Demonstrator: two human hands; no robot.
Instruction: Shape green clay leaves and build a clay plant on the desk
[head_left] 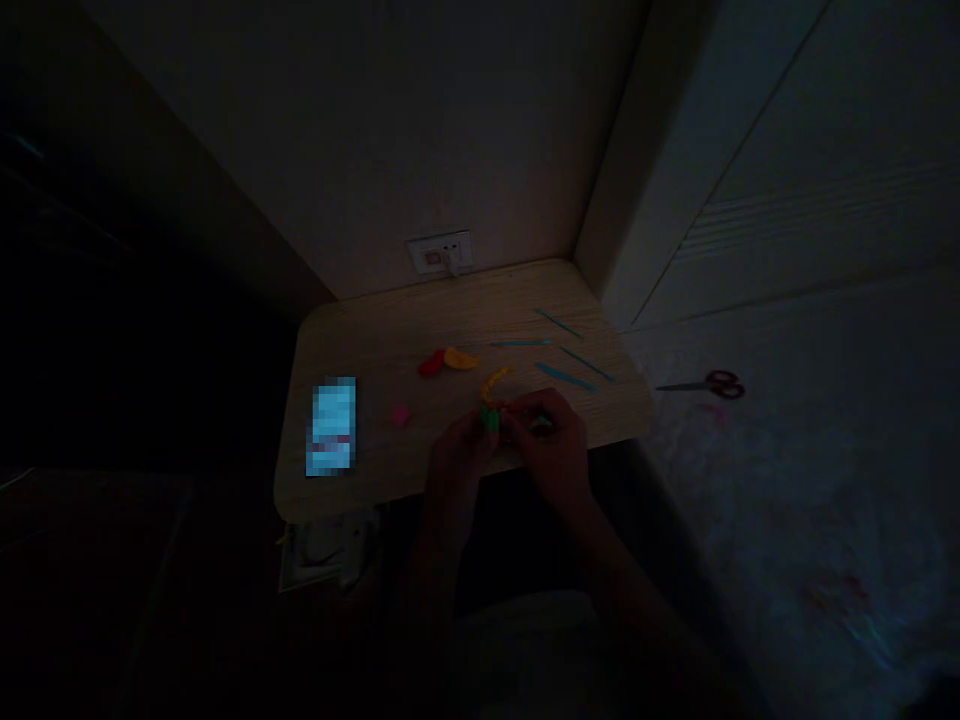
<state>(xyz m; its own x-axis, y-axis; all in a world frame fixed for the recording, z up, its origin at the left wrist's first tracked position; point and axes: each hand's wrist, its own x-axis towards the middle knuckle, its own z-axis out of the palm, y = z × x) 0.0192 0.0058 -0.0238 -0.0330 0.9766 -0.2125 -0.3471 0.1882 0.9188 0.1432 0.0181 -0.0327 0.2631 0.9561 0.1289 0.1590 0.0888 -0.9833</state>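
So the green piece (490,420) is at the table's (360,330) near edge, between the two hands, long axis running roughly near to far. A yellow strip (493,384) sits just past it, pointing far and then bending right at the tip; can't tell if they're joined. Left hand (456,452) reaches in from the near side, fingers curled around the green bit. Right hand (555,435) angles far and left, fingertips bunched close beside it, but it's too dark to tell what they've got.

2 forearms (615,560) angled inward, fingers (546,402) bent
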